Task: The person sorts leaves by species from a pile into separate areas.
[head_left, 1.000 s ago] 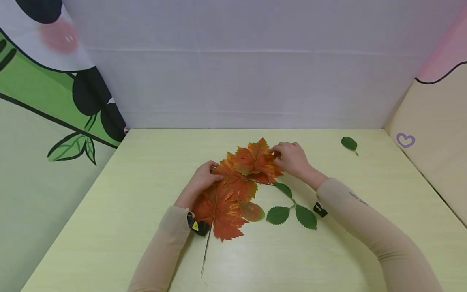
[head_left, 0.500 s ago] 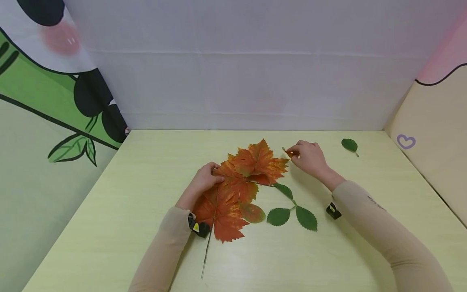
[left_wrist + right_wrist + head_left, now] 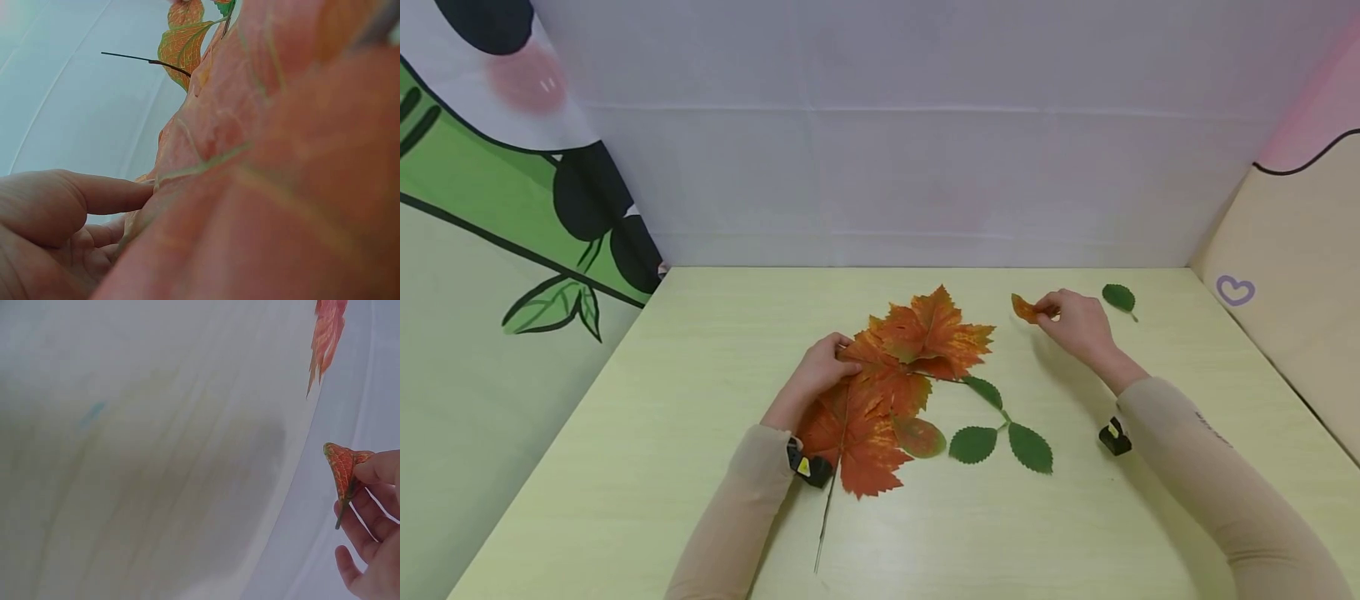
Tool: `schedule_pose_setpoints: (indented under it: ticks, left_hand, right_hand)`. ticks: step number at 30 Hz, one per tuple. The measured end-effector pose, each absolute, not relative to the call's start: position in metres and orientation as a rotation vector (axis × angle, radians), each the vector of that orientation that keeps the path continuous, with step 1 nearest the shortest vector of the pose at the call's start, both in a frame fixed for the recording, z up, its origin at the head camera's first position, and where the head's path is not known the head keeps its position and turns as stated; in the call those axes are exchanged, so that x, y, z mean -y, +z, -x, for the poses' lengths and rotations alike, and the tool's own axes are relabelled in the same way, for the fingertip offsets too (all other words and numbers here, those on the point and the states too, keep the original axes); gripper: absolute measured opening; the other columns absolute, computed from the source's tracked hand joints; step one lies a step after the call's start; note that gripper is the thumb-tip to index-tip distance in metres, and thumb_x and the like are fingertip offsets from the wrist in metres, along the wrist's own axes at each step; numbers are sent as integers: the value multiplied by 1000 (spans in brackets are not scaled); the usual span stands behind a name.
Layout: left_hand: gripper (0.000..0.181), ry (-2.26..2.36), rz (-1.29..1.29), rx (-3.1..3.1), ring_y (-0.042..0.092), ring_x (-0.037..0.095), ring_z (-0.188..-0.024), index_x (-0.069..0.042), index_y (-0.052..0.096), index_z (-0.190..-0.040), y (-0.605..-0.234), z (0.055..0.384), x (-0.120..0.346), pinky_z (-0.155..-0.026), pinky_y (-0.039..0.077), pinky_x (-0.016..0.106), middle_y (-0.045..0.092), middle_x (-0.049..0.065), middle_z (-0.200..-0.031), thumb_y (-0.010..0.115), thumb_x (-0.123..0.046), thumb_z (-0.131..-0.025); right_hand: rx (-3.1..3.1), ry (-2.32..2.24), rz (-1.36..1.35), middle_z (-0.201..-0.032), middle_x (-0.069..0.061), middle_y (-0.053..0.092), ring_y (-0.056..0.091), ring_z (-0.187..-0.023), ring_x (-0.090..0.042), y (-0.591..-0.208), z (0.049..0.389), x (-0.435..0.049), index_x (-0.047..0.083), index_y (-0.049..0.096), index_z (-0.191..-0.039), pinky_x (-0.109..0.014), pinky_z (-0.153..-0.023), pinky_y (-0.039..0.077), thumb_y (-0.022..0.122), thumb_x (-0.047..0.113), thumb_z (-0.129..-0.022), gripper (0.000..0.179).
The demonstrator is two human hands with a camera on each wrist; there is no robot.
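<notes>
My left hand (image 3: 816,371) pinches the left edge of an orange-red maple leaf (image 3: 872,362) between thumb and fingers; the left wrist view shows the thumb (image 3: 119,195) on the leaf. That leaf belongs to an overlapping cluster of toothed autumn leaves, with a thin dark stem (image 3: 822,529) running toward the front. To the right of the cluster, my right hand (image 3: 1078,325) holds a small orange leaf (image 3: 1022,309) by its stem end, raised over the table. In the right wrist view, this small leaf (image 3: 340,469) looks folded, and its short stem points down.
A sprig with green leaves (image 3: 1030,448) lies right of the cluster, beside an oval orange-green leaf (image 3: 922,437). One loose green leaf (image 3: 1118,296) is at the back right of the pale table (image 3: 625,467). A white cloth wall (image 3: 925,183) rises behind; printed panels flank it.
My right hand has moved right, away from the maple cluster, carrying the small orange leaf clear of it. My left hand has kept its grip in the same place.
</notes>
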State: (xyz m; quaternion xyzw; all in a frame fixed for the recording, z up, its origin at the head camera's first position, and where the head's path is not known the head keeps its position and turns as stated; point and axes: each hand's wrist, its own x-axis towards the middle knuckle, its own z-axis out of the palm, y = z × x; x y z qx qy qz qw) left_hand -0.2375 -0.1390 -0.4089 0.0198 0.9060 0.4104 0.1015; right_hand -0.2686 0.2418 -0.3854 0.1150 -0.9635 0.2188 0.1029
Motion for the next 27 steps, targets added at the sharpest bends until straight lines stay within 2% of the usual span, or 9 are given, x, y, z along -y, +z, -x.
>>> schedule_pose_setpoints:
  ticks: [10,20,24,27]
  left_hand:
    - [39,1205,-17,-2661,53,29,-98,-1,49,-118,-406,235,137,-84,43,42,56,17,-114,64,-13,-84]
    - [38,1218,-33,-2654,53,29,-97,-1,49,-118,-404,235,136,-83,43,40,55,17,-114,63,-13,-84]
    - [37,1221,-38,-2650,53,29,-97,-2,49,-117,-406,237,138,-83,43,41,55,17,-114,63,-14,-84]
    - [37,1210,-67,-2666,54,28,-93,-2,50,-113,-408,237,139,-78,44,38,56,17,-111,65,-17,-83]
  right_hand:
    - [2892,712,-191,-96,-21,64,57,-85,-35,-383,262,-275,0,60,-102,-44,-69,41,54,14,-86,22]
    - [2884,688,-113,-98,-22,63,57,-84,-37,-383,252,-305,-2,55,-108,-40,-65,39,53,13,-88,25]
    - [2882,706,-77,-102,-25,60,56,-87,-40,-385,249,-315,-4,51,-113,-43,-67,39,51,11,-88,29]
    - [2912,718,-38,-105,-27,58,55,-89,-42,-388,247,-322,-5,49,-115,-44,-67,40,50,10,-89,31]
